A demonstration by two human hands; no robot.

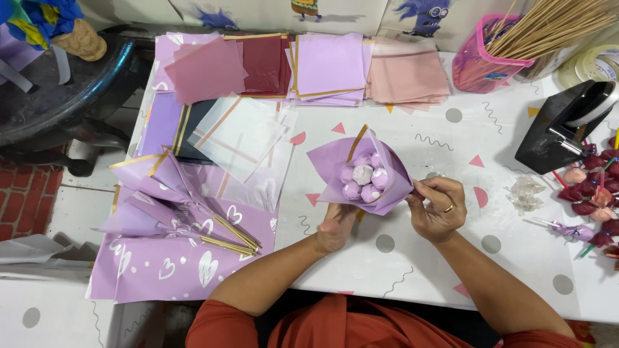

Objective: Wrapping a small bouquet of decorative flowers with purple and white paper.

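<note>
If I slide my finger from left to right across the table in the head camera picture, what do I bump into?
Finished purple wrapped sticks → purple bouquet in the left hand → right hand → crumpled clear plastic → black tape dispenser → red wrapped treats.

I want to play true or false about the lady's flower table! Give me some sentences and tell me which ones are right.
1. Both hands hold a purple paper bouquet. True: the left hand grips beneath, the right hand pinches its side.
2. The wooden sticks stand in a green cup. False: the holder is pink.
3. A black tape dispenser sits at the right. True.
4. The bouquet holds yellow balls. False: they are pale purple and white.
</note>
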